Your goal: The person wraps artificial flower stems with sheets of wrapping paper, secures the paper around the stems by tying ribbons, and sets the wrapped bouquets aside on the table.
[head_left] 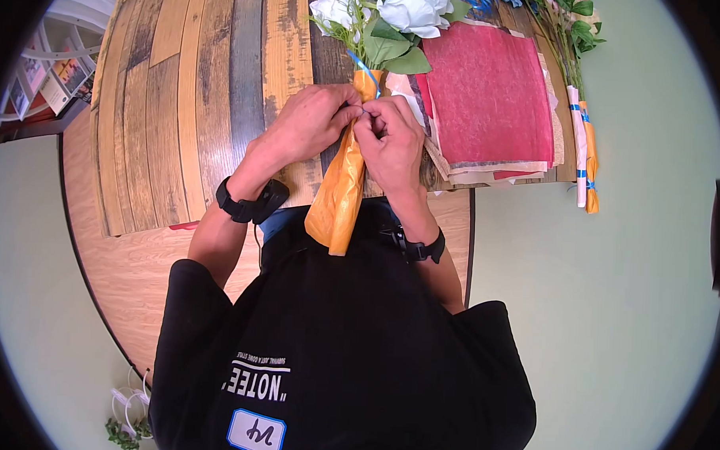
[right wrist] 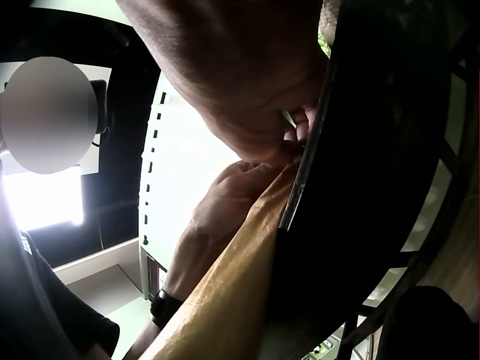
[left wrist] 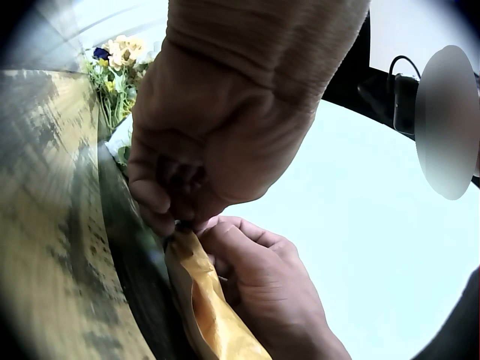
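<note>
Bouquet (head_left: 386, 47) lies with its pale roses (head_left: 415, 9) over the desk (head_left: 166, 99), its orange paper wrap (head_left: 341, 185) jutting past the near edge. From here I judge it light: fairly stiff stems in a soft, creased sleeve that might tear under a hard tug. I see the left hand (head_left: 320, 124) and right hand (head_left: 393, 139) pinching what looks like the blue ribbon (head_left: 372, 73) at the neck. I'd hold there, where stems likely back the paper, and spare the petals.

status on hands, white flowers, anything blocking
Left hand and right hand pinching at orange wrap. White flowers over table, wrap's end past its edge. No visible obstruction.
</note>
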The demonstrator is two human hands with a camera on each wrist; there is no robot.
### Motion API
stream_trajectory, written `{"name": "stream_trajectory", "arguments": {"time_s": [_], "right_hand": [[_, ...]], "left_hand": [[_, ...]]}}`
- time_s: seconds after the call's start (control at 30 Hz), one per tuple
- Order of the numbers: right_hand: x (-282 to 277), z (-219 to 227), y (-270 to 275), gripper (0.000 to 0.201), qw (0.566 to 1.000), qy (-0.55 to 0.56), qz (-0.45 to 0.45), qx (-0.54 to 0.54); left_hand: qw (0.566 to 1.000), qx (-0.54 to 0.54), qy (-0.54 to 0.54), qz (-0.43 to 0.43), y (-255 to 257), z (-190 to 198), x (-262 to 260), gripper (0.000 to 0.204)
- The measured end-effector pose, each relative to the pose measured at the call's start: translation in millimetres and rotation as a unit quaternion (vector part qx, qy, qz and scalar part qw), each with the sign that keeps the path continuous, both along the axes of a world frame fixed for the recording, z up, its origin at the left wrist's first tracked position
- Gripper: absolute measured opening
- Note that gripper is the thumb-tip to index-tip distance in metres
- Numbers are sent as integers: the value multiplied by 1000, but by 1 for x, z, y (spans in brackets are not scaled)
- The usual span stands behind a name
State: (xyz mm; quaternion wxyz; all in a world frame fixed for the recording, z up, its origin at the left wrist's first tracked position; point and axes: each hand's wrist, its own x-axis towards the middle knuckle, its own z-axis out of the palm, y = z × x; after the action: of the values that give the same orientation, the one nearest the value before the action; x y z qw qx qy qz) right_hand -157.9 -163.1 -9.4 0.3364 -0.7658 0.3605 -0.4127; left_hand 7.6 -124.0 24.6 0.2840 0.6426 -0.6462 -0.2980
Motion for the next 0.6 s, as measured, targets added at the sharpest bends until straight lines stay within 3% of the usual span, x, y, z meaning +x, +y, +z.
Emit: {"name": "stream_trajectory", "arguments": {"time_s": [0.17, 0.4, 0.6], "right_hand": [[-3, 0, -4, 10, 995, 1, 10, 100], [-5, 2, -7, 9, 988, 19, 16, 153], [-9, -12, -12, 15, 987, -8, 30, 157]], "left_hand": [[1000, -27, 2, 14, 2, -4, -3, 14], [996, -73, 17, 53, 11, -17, -11, 13], [977, -207, -5, 48, 15, -16, -21, 11]]}}
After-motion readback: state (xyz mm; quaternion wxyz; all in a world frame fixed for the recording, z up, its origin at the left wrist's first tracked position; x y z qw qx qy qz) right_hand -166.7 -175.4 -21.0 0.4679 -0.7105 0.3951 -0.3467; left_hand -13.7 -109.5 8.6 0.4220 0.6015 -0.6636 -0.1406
